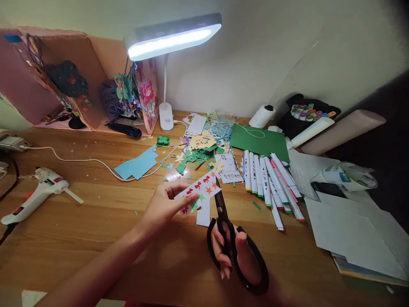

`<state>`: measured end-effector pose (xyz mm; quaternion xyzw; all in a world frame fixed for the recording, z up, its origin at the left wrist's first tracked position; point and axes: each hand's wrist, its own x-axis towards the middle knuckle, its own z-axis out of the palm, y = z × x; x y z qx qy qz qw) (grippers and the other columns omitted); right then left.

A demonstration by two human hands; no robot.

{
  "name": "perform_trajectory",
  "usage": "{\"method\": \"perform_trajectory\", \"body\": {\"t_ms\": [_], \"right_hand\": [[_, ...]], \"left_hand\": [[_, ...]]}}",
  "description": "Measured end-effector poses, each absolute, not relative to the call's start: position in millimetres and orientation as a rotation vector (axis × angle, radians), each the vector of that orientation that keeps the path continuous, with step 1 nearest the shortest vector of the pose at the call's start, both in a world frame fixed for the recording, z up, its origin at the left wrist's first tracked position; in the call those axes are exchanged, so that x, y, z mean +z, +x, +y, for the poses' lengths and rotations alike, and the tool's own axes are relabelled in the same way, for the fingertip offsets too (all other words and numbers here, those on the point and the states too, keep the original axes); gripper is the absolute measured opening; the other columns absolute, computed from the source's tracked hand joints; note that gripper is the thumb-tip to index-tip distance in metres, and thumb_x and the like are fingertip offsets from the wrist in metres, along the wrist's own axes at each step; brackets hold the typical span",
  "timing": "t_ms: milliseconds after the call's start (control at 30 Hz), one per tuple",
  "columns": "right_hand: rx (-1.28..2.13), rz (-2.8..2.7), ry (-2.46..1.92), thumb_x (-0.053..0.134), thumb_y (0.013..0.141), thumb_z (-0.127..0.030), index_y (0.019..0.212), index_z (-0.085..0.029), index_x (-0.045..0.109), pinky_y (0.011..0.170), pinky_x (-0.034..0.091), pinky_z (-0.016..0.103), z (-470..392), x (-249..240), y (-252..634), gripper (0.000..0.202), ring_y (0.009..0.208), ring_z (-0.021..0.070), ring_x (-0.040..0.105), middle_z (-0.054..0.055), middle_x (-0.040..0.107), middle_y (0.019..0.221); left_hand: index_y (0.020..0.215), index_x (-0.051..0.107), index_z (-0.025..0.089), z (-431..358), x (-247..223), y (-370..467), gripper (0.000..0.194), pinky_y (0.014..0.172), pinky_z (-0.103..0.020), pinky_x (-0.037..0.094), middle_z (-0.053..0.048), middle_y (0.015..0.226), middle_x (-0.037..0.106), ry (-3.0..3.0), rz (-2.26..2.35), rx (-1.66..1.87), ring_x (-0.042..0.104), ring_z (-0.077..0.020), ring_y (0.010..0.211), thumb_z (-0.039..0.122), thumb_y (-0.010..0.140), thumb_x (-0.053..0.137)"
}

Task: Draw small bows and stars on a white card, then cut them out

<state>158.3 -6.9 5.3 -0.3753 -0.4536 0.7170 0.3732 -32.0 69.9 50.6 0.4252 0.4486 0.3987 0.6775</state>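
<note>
My left hand [171,198] pinches a small white paper [204,186] printed with red bows and orange and green stars, thumb on top. Black-handled scissors [220,209] are held in my right hand [228,251], with fingers and thumb through the large loops. The blades point away from me and lie at the right edge of the printed paper; whether they touch it I cannot tell. Under the printed paper, a plain white strip [203,215] lies on the wooden table [153,264].
Paper scraps [203,143] are piled beyond my hands, beside light blue paper [139,164]. Markers [265,181] and green card [260,140] lie right of them. A glue gun [41,192] is at the left. A lit lamp [175,40] hangs above. White sheets [351,230] are at the right.
</note>
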Motion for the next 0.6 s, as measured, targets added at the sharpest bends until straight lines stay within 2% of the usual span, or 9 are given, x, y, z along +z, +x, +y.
{"method": "perform_trajectory", "body": {"t_ms": [233, 433, 600], "right_hand": [[1.826, -1.17, -0.987, 0.027, 0.072, -0.082, 0.077, -0.019, 0.043, 0.042, 0.036, 0.02, -6.7, 15.4, 154.7, 0.065, 0.039, 0.0063, 0.034, -0.007, 0.037, 0.052], [1.728, -1.327, -1.073, 0.025, 0.075, -0.08, 0.075, -0.019, 0.043, 0.044, 0.038, 0.022, -3.7, 25.2, 157.6, 0.063, 0.041, 0.0072, 0.036, -0.006, 0.038, 0.054], [1.76, -1.346, -1.064, 0.028, 0.072, -0.082, 0.073, -0.019, 0.041, 0.042, 0.037, 0.021, 0.3, 34.6, 156.8, 0.064, 0.039, 0.0067, 0.035, -0.007, 0.036, 0.051]], "left_hand": [[0.083, 0.072, 0.018, 68.3, 49.9, -29.7, 0.015, 0.053, -0.012, 0.046, 0.0, 0.069, 0.07, 0.935, 0.953, 0.895, 0.064, -0.0088, 0.06, 0.019, 0.068, 0.076], [0.078, 0.069, 0.018, 69.3, 50.5, -30.1, 0.013, 0.054, -0.012, 0.047, 0.002, 0.074, 0.07, 0.914, 0.979, 0.93, 0.064, -0.0074, 0.06, 0.021, 0.068, 0.076], [0.076, 0.068, 0.017, 69.4, 52.1, -31.2, 0.015, 0.054, -0.011, 0.047, 0.003, 0.073, 0.069, 0.913, 1.008, 0.954, 0.063, -0.0068, 0.06, 0.021, 0.065, 0.078]]}}
